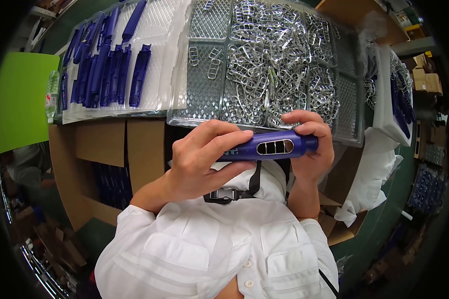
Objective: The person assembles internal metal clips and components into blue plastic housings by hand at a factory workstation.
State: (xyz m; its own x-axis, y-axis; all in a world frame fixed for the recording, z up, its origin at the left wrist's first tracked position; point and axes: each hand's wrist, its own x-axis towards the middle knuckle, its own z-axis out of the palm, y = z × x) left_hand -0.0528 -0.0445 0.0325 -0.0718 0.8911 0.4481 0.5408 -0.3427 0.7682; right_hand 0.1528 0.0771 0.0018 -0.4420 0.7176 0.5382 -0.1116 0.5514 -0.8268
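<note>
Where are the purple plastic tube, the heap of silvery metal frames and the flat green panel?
Purple plastic tube (249, 147), head view: body, left of its slotted window.
Heap of silvery metal frames (284, 57), head view: its middle.
Flat green panel (22, 99), head view: its middle.

Casings (140, 77) left, on sheet (164, 70) | frames (289, 65) right, in tray (203, 94) | box (100, 144) nearer, left (parts (110, 182) inside)

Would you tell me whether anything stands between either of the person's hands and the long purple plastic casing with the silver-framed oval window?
Nothing visible does: the bare left hand grips the long purple plastic casing toward its left end, and the bare right hand holds it near its right end.
</note>
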